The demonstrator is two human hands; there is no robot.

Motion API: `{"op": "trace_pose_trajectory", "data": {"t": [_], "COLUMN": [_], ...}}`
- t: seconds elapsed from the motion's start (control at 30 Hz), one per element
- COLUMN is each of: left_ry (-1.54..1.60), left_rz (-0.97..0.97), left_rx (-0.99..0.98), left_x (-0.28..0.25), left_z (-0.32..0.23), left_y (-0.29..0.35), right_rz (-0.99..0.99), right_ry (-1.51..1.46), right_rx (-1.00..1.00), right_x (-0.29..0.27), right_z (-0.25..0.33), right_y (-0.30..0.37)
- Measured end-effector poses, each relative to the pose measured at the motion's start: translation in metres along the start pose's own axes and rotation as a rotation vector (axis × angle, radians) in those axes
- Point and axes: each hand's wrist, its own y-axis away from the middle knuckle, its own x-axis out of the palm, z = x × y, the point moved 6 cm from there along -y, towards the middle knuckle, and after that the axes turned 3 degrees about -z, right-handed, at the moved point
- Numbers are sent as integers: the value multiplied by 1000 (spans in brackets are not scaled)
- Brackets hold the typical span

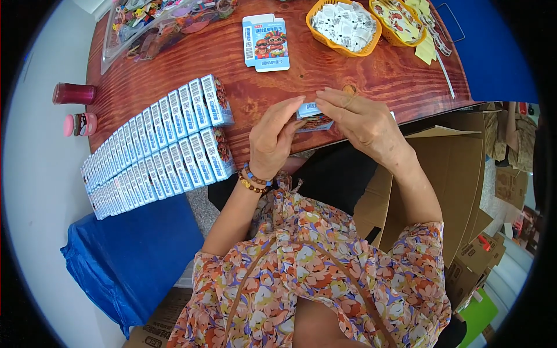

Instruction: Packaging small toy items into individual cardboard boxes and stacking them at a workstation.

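A small light-blue cardboard box [314, 124] stands at the table's near edge between my two hands. My left hand [274, 136] grips its left side, fingers bent and thumb against it. From the right my right hand [362, 123] closes on it, fingertips at the top edge. Fingers cover much of the box, so I cannot tell whether its top flap is closed. Beyond it lie flat, unfolded boxes [271, 49] of the same kind. To the left, two long rows of finished-looking matching boxes [156, 136] stand side by side.
Yellow baskets at the back right hold white sachets [346, 26] and printed cards [398, 18]. A clear tub [110, 47] of small colourful items sits at the back left. Two jars [74, 94] stand at the left edge. An open carton [444, 174] is right of me.
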Motion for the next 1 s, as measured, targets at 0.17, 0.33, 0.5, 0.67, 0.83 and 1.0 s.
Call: {"op": "trace_pose_trajectory", "data": {"t": [0.17, 0.33, 0.5, 0.67, 0.83, 1.0], "left_ry": [1, 7, 65, 97, 88, -59], "left_rz": [-1, -21, -36, -27, -26, -10], "left_rx": [2, 15, 11, -33, -29, 71], "left_x": [-1, 3, 6, 5, 4, 5], "left_z": [0, -1, 2, 4, 1, -4], "left_y": [3, 2, -1, 1, 0, -5], "right_rz": [51, 83, 51, -26, -69, -57], "right_ry": [67, 75, 118, -492, -307, -169], "right_rx": [-28, -59, -47, 303, 81, -23], "right_x": [-1, -3, 5, 16, 15, 10], "right_z": [7, 5, 2, -38, -39, -33], "right_y": [0, -1, 0, 18, 21, 17]}}
